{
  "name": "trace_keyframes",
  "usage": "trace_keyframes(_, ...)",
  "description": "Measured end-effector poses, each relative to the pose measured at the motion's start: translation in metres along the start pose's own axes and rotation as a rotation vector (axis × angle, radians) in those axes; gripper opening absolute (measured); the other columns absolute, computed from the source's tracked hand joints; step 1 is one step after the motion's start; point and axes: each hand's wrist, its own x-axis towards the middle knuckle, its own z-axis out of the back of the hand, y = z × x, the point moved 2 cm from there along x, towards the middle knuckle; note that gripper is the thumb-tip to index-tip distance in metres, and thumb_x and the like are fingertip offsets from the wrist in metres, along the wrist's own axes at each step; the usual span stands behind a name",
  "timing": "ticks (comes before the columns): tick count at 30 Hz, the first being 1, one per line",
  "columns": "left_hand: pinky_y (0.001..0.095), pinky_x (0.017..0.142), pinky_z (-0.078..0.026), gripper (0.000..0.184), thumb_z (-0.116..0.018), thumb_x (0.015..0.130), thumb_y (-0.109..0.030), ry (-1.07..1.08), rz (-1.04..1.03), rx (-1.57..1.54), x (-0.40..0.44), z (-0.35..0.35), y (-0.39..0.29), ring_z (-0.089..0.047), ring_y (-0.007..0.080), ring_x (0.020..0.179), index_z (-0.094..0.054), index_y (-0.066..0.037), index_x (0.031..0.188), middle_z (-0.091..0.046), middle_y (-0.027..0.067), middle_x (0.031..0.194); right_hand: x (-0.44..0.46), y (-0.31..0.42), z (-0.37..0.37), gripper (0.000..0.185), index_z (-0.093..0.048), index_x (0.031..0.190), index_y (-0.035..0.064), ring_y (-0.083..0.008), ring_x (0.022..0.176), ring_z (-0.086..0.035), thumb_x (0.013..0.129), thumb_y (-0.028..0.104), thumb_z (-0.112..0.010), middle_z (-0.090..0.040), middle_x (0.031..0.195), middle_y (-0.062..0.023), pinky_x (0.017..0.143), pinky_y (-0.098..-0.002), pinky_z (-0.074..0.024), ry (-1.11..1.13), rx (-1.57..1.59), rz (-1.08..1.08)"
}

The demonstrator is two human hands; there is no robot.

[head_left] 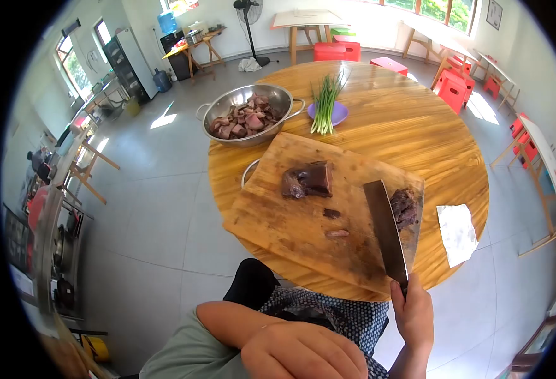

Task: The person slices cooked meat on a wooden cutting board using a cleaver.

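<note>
My right hand (414, 308) is wrapped round the handle of a cleaver (385, 234). Its broad dark blade lies over the right side of a wooden cutting board (278, 221). Just right of the blade is a dark piece of meat (404, 208). A larger block of dark cooked meat (307, 179) rests near the board's middle. Two small meat pieces, one dark (331, 213) and one paler (337, 234), lie below it. Close to the camera, my left hand (303, 350) is raised in front of my body, away from the board. The bottom edge cuts off its fingers.
A steel colander (278, 95) full of meat chunks stands on the round wooden table (436, 126) beyond the board. Green onions (324, 107) lie across a purple plate (339, 114). White paper (457, 235) lies at the right. Red stools (453, 90) and other tables stand farther off.
</note>
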Motion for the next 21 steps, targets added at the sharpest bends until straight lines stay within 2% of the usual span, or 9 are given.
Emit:
trace_keyframes(4,0.041,0.079,-0.06,0.01,-0.068,0.098,-0.007,0.03,0.118,0.07,0.004,-0.001,-0.007,-0.073,0.0327,0.089,-0.069,0.003,0.099,-0.073,0.0238,0.106,0.001,-0.001,0.001,0.02,-0.054,0.101,-0.0011,-0.0454,0.069,-0.062,0.1,0.017,-0.064,-0.063,0.074,-0.0239,0.06,-0.0471,-0.0463,0.014,-0.028,0.013)
trace_keyframes(6,0.0408,0.082,-0.059,0.009,-0.07,0.096,-0.007,-0.03,-0.108,0.213,0.006,-0.003,-0.006,-0.074,0.0312,0.09,-0.068,0.001,0.101,-0.073,0.0205,0.105,0.0,0.0,0.003,0.022,-0.054,0.101,-0.0013,-0.0466,0.073,-0.064,0.099,0.018,-0.065,-0.065,0.077,-0.0248,0.061,-0.0484,-0.0474,0.003,-0.036,0.013)
trace_keyframes(10,0.0407,0.083,-0.058,0.012,-0.073,0.094,-0.005,0.065,-0.093,0.268,0.007,0.002,-0.019,-0.074,0.0305,0.092,-0.067,-0.001,0.103,-0.073,0.0178,0.103,0.001,0.006,0.004,0.023,-0.054,0.1,-0.0017,-0.0463,0.073,-0.064,0.1,0.019,-0.065,-0.066,0.077,-0.025,0.062,-0.0468,-0.0477,0.034,-0.004,-0.031)
trace_keyframes(12,0.041,0.081,-0.058,0.012,-0.073,0.092,-0.003,0.047,0.072,0.159,0.007,0.005,-0.023,-0.073,0.0309,0.087,-0.068,0.0,0.103,-0.072,0.0181,0.102,0.001,0.004,0.004,0.023,-0.055,0.102,-0.0023,-0.0438,0.068,-0.062,0.1,0.019,-0.064,-0.064,0.074,-0.0239,0.06,-0.0442,-0.0468,0.044,-0.023,-0.079)
trace_keyframes(13,0.041,0.081,-0.058,0.012,-0.073,0.092,-0.003,0.049,0.078,0.184,0.003,0.005,-0.024,-0.073,0.0309,0.087,-0.068,0.0,0.103,-0.072,0.0181,0.102,0.0,0.002,0.001,0.023,-0.055,0.102,-0.0023,-0.0438,0.068,-0.062,0.1,0.019,-0.064,-0.064,0.074,-0.0239,0.06,-0.0442,-0.0468,0.056,-0.009,-0.061)
trace_keyframes(16,0.0392,0.075,-0.056,0.007,-0.071,0.093,-0.001,-0.188,0.138,-0.196,-0.014,-0.002,-0.011,-0.067,0.0311,0.081,-0.068,0.002,0.098,-0.071,0.0191,0.1,0.0,-0.005,-0.003,0.021,-0.054,0.1,-0.0026,-0.0382,0.061,-0.059,0.101,0.017,-0.062,-0.061,0.07,-0.0215,0.057,-0.0434,-0.0443,-0.02,-0.008,-0.006)
trace_keyframes(18,0.0386,0.075,-0.056,0.005,-0.07,0.094,-0.001,-0.187,0.104,-0.231,-0.025,-0.004,-0.001,-0.067,0.031,0.083,-0.068,0.002,0.098,-0.07,0.0185,0.1,-0.001,-0.005,-0.002,0.021,-0.054,0.1,-0.0027,-0.0384,0.061,-0.058,0.101,0.017,-0.062,-0.061,0.07,-0.0217,0.057,-0.0437,-0.0441,-0.011,-0.003,0.001)
trace_keyframes(20,0.0383,0.075,-0.055,0.003,-0.066,0.097,-0.001,-0.132,0.251,-0.299,-0.026,0.004,-0.015,-0.066,0.03,0.086,-0.068,-0.002,0.099,-0.068,0.0162,0.101,-0.001,0.002,0.0,0.021,-0.054,0.099,-0.003,-0.0396,0.061,-0.058,0.101,0.016,-0.062,-0.061,0.07,-0.0225,0.058,-0.0439,-0.0438,0.006,0.012,-0.026)
trace_keyframes(21,0.0383,0.075,-0.055,0.003,-0.066,0.097,-0.001,-0.133,0.249,-0.278,-0.027,0.002,-0.014,-0.066,0.03,0.086,-0.068,-0.002,0.099,-0.068,0.0162,0.101,0.0,0.004,-0.001,0.021,-0.054,0.099,-0.003,-0.0396,0.061,-0.058,0.101,0.016,-0.062,-0.061,0.07,-0.0225,0.058,-0.0439,-0.0438,0.016,0.02,-0.009)
